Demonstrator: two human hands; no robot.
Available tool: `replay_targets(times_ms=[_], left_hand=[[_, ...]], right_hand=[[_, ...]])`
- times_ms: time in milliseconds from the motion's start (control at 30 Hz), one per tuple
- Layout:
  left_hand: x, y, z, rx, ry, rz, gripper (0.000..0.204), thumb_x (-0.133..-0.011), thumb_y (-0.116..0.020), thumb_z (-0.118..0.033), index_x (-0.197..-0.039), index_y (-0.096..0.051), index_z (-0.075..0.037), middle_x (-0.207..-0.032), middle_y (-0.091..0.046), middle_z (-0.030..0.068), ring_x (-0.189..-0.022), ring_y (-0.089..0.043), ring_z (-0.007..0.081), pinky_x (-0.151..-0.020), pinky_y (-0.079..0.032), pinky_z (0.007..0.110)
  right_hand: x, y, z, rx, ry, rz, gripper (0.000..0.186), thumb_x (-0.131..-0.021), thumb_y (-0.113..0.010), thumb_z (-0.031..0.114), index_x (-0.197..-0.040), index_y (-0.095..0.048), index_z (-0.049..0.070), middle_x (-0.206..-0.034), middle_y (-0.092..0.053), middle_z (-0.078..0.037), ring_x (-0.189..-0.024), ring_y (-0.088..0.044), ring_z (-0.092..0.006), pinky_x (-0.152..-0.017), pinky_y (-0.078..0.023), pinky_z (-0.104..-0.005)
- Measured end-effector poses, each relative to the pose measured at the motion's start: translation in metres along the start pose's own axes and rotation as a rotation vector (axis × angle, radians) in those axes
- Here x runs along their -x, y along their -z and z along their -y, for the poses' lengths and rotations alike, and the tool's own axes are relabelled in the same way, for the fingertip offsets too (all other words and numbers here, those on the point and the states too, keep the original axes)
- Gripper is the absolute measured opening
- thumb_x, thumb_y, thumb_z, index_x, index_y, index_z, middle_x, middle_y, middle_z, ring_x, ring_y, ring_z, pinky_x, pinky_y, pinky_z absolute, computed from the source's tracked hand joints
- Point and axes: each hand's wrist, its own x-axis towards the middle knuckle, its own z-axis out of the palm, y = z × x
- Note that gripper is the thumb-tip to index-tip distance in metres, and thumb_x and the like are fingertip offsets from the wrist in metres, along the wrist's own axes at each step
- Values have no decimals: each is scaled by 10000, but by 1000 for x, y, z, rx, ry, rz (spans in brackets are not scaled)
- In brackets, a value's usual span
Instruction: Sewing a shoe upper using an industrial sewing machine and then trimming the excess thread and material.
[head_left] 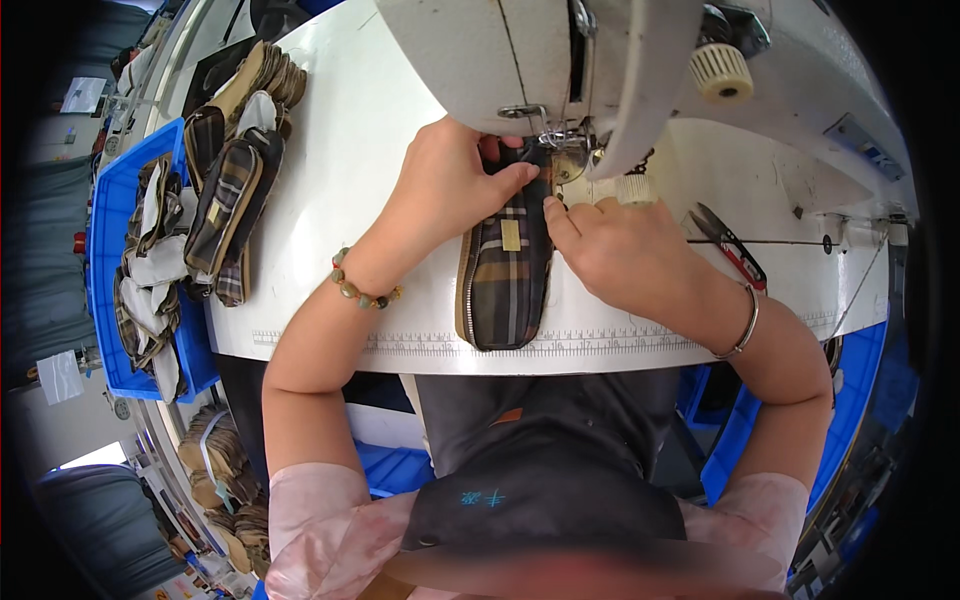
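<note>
A long plaid fabric piece with a zipper along its edge and a small tan patch lies on the white sewing table, its far end under the presser foot of a sewing machine. My left hand is closed on that far end, thumb on top at the upper edge, some fingertips hidden. My right hand has its fingers curled at the piece's right edge, index finger pressing beside the needle area; the other fingertips are partly hidden.
Scissors lie right of my right hand. Stacked plaid pieces sit at the left, beside and over a blue bin. More blue bins are below the table's right. The machine body overhangs the top right.
</note>
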Motion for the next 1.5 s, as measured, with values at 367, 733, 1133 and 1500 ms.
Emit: replay_targets(times_ms=[367,733,1133,1500], left_hand=[[-10,3,-8,-30,122,24,224,-753,-795,-132,-943,-742,-27,-830,-738,110,-697,-688,228,-651,-544,338],[-25,-6,17,-36,-101,-155,191,-759,-761,-138,-928,-739,-51,-861,-743,105,-776,-712,284,-675,-553,365],[-18,-1,29,-4,-59,-234,247,-785,-778,-211,-907,-716,-5,-828,-718,106,-733,-687,278,-674,-545,367],[56,30,10,-413,-318,55,298,-688,-669,47,-941,-738,-94,-975,-690,33,-900,-660,242,-732,-563,335]], right_hand=[[1,0,2,-20,-50,108,346,-805,-590,115,-1111,-670,-27,-709,-639,-32,-589,-656,-166,-455,-477,-316],[-4,-3,-2,-23,-89,-52,167,-713,-638,62,-851,-661,-29,-589,-605,-69,-530,-652,-210,-457,-500,-330],[-3,-5,1,-2,-24,28,372,-760,-624,83,-1107,-680,-39,-634,-605,-21,-540,-619,-154,-463,-463,-299],[-1,-8,-5,-40,-7,-90,200,-745,-669,89,-939,-685,44,-658,-579,-21,-552,-603,-173,-467,-465,-309]])
